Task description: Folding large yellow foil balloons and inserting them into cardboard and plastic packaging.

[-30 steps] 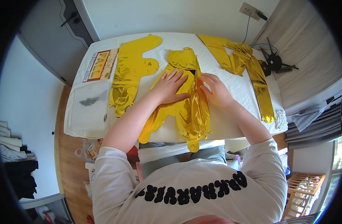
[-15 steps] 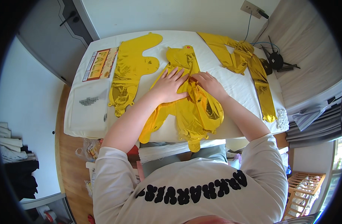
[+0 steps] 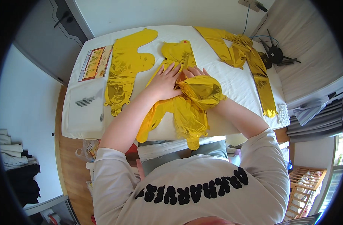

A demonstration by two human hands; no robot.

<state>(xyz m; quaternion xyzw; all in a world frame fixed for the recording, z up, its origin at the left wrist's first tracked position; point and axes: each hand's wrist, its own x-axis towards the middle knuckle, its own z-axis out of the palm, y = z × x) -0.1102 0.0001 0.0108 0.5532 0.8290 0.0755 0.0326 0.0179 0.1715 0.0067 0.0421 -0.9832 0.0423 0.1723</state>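
Note:
A flat gold foil balloon (image 3: 190, 116) lies in front of me, its near end with a small tab hanging over the table edge. My left hand (image 3: 166, 83) rests on it, open, with the fingers spread. Beside it is my right hand (image 3: 196, 71), fingers stretched forward. A bunched, raised fold of the foil covers its palm and wrist, so only the fingers show. Left of my hands another deflated gold foil balloon (image 3: 124, 69) is spread out. A third gold foil balloon (image 3: 267, 93) lies along the right side, partly folded over itself.
A printed picture card (image 3: 94, 63) and a clear plastic sleeve (image 3: 83, 112) lie at the table's left. A black router (image 3: 275, 55) with cables stands at the far right. White plastic rings (image 3: 283, 114) sit at the right edge of the white-covered table (image 3: 222, 88).
A foil section by my right hand has been lifted and turned back over that hand. My left hand has stayed nearly in place. The whole view has shifted slightly.

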